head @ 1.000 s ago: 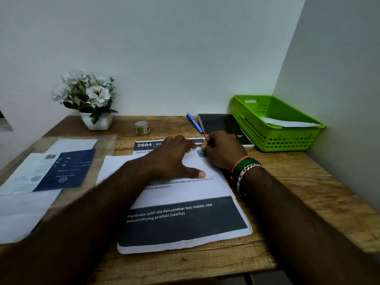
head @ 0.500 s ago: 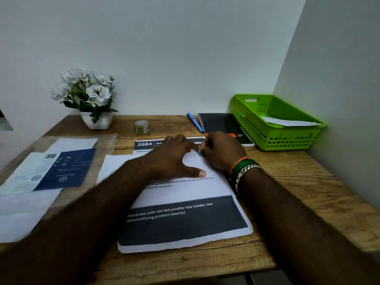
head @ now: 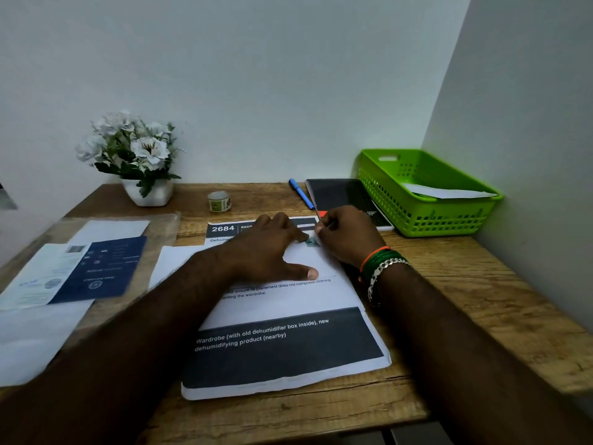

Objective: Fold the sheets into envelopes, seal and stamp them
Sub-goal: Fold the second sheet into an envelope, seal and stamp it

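A folded white envelope lies on a stack of printed sheets at the middle of the wooden desk. My left hand rests on the envelope with fingers spread, its fingertips beside a small teal stamp at the envelope's top right corner. My right hand, bracelets on its wrist, is curled at the stamp's right edge and pinches it. A thin dark tip pokes out above its fingers; what it is cannot be told.
A green basket holding a white envelope stands at the back right. Beside it are a black notebook and a blue pen. A tape roll, a flower pot and a plastic sleeve with papers occupy the left.
My right hand has edged slightly left onto the stamp. My left hand stays pressed on the envelope.
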A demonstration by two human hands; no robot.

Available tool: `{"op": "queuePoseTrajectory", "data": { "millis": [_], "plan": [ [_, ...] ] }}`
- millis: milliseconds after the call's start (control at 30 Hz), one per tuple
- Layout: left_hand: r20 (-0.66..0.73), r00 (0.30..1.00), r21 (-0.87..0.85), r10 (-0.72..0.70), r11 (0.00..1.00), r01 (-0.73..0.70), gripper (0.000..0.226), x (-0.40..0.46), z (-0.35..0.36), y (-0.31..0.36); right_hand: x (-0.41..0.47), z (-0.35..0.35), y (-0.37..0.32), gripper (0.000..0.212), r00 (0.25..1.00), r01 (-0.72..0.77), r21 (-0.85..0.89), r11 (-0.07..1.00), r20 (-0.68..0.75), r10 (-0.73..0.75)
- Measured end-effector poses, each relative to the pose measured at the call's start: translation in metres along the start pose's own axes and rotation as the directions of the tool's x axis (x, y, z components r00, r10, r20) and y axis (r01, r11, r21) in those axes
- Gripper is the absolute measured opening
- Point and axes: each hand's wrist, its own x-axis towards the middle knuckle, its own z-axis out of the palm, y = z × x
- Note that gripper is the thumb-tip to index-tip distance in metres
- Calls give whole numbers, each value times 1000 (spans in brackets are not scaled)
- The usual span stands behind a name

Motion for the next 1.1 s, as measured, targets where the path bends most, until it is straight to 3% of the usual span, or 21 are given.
{"op": "queuePoseTrajectory", "data": {
  "millis": [200, 433, 600, 733, 833, 1000, 1100],
  "plan": [
    [1, 1000, -31, -9, 999, 9, 82, 0, 0, 0, -3, -2, 0, 26, 993, 2, 8, 1000, 119, -3],
    [1, 1000, -26, -8, 1000, 8, 84, 1, 0, 0, -8, -1, -1, 30, 996, 37, -80, 996, 85, -31],
    [-10, 1000, -30, -8, 1000, 8, 85, 0, 0, 1, -14, -3, -4, 18, 996, 72, -105, 992, 69, -65],
    [-25, 1000, -18, 9, 1000, -10, 79, -1, 1, 0, -22, 2, -16, 33, 996, 94, -340, 936, 24, -92],
    [-20, 1000, 13, 23, 1000, -23, 77, -2, 1, 1, -29, 5, -19, 33, 989, 142, -417, 898, 24, -145],
    [-10, 1000, 25, 25, 999, -25, 84, -1, 2, -1, -29, 2, -11, 33, 988, 152, -376, 914, 81, -131],
    [2, 1000, 30, 12, 999, -12, 90, 0, 3, -1, -28, -6, -2, 39, 980, 200, -220, 955, 37, -197]
  ]
}}
